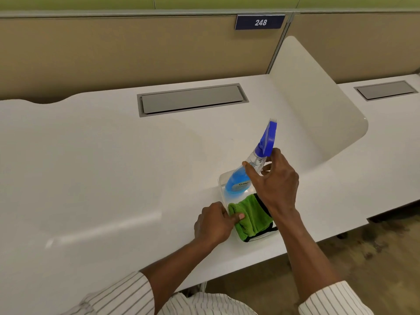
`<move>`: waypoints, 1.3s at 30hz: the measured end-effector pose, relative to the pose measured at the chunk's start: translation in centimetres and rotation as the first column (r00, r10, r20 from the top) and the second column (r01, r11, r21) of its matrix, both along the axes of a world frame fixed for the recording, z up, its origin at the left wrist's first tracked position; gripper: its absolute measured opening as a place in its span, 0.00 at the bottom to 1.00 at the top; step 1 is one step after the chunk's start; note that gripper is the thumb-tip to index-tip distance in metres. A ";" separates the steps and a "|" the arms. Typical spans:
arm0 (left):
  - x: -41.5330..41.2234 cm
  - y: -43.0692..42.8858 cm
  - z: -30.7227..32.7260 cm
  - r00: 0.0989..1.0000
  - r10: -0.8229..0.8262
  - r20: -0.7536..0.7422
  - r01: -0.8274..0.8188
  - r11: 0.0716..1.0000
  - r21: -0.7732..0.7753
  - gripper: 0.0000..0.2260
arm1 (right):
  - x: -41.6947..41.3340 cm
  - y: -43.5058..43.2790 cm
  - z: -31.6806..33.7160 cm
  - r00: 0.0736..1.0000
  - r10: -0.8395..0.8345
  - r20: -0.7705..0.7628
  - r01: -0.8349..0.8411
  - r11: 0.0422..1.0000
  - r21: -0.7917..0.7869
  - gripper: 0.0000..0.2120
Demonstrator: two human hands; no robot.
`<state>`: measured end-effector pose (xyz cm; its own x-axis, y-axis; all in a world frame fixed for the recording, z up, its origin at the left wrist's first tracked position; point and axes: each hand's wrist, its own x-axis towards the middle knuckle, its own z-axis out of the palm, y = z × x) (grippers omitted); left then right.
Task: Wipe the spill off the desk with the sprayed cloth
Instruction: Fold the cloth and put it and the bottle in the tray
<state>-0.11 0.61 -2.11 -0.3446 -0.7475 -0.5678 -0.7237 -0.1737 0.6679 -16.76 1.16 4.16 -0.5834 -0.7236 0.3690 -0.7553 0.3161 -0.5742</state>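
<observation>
A white desk (113, 167) is seen from above, with a clear plastic tray (221, 178) set near its near edge, right of centre. A folded green cloth (252, 214) with a black border is lying in the near half of the tray. The cloth is pinched at its left edge by the left hand (214, 223), the thumb pressed onto the green pile and the fingers curled beneath, next to the tray's left wall. A spray bottle (241, 180) holding blue liquid is tilted in the far half of the tray, its base low and its blue trigger head (268, 139) raised toward the far right. The clear neck of the bottle is clasped by the right hand (275, 180), with thumb and fingers closed around it just below the trigger head. Whether the bottle's base is touching the tray floor cannot be told. No spill can be made out on the desk surface. A grey cable hatch (193, 98) is set into the far part of the desk, and a blue sign (260, 22) reading 248 is fixed on the partition behind it.
</observation>
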 end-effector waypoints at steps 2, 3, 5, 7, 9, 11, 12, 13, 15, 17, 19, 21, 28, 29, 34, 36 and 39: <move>0.0 0.1 0.0 1.000 0.002 0.006 -0.002 1.000 -0.010 0.24 | 0.1 0.1 -0.8 1.000 -0.007 -0.006 0.007 1.000 0.004 0.25; 0.0 0.1 0.0 1.000 0.006 0.006 -0.006 1.000 -0.012 0.24 | 0.2 0.1 -1.0 1.000 -0.009 -0.009 0.009 1.000 0.003 0.25; 0.0 0.1 0.0 1.000 0.011 -0.001 -0.011 1.000 -0.011 0.23 | 0.3 0.0 -1.4 1.000 -0.009 -0.011 0.009 1.000 0.002 0.25; 0.0 0.2 -0.1 1.000 0.011 -0.001 -0.011 1.000 -0.013 0.23 | 0.4 0.0 -1.7 1.000 -0.005 -0.010 0.005 1.000 0.007 0.25; 0.0 0.2 -0.1 1.000 0.015 -0.003 -0.015 1.000 -0.012 0.23 | 0.5 0.2 -1.9 1.000 -0.001 -0.005 0.001 1.000 0.009 0.26; 0.0 0.3 -0.2 1.000 0.021 -0.006 -0.021 1.000 -0.013 0.23 | 0.5 0.3 -2.1 1.000 -0.008 0.008 0.008 1.000 0.000 0.26; 0.0 0.3 -0.2 1.000 0.023 -0.006 -0.023 1.000 -0.017 0.23 | 0.5 0.4 -2.2 1.000 -0.013 0.013 0.013 1.000 -0.003 0.26; 0.0 0.3 -0.3 1.000 0.024 -0.006 -0.024 0.999 -0.020 0.22 | 0.5 0.4 -2.3 1.000 -0.014 0.017 0.015 1.000 -0.005 0.26; -0.1 0.4 -0.4 1.000 0.026 -0.006 -0.026 0.999 -0.024 0.23 | 0.7 0.3 -2.4 0.999 -0.011 0.034 0.011 1.000 -0.007 0.28; -0.2 0.4 -0.4 1.000 0.023 0.001 -0.023 0.999 -0.025 0.23 | 0.8 0.2 -2.5 0.998 -0.009 0.058 0.009 1.000 -0.005 0.30; -0.2 0.4 -0.5 1.000 0.020 0.008 -0.019 0.999 -0.033 0.24 | 0.8 0.1 -2.5 0.997 -0.012 0.070 0.012 1.000 0.000 0.31; -0.2 0.4 -0.5 1.000 0.020 0.010 -0.020 0.999 -0.039 0.24 | 0.9 0.0 -2.5 0.997 -0.015 0.077 0.014 1.000 0.005 0.31; -0.1 0.4 -0.8 1.000 0.008 0.007 -0.007 0.999 -0.047 0.23 | 0.9 0.9 -3.0 0.993 -0.025 0.117 0.023 1.000 0.021 0.31; -0.1 0.4 -0.9 1.000 0.006 0.008 -0.006 0.999 -0.051 0.23 | 0.9 1.0 -3.0 0.992 -0.026 0.124 0.023 0.999 0.024 0.31; 0.1 0.2 -1.1 0.997 -0.027 0.070 0.031 0.998 -0.053 0.25 | 1.1 1.5 -3.0 0.986 -0.061 0.155 0.050 0.996 0.071 0.33; 0.3 0.3 -1.1 0.994 -0.034 0.101 0.038 0.999 -0.039 0.28 | 1.5 2.2 -3.1 0.978 -0.108 0.180 0.091 0.990 0.104 0.33; 0.7 0.4 -1.3 0.984 -0.050 0.171 0.055 0.998 -0.027 0.33 | 2.6 3.7 -3.3 0.963 -0.179 0.203 0.144 0.974 0.175 0.30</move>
<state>0.60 0.99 -3.44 -0.2844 -0.7495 -0.5978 -0.8347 -0.1131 0.5390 -14.16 4.88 0.86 -0.7507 -0.6514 0.1102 -0.5495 0.5231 -0.6514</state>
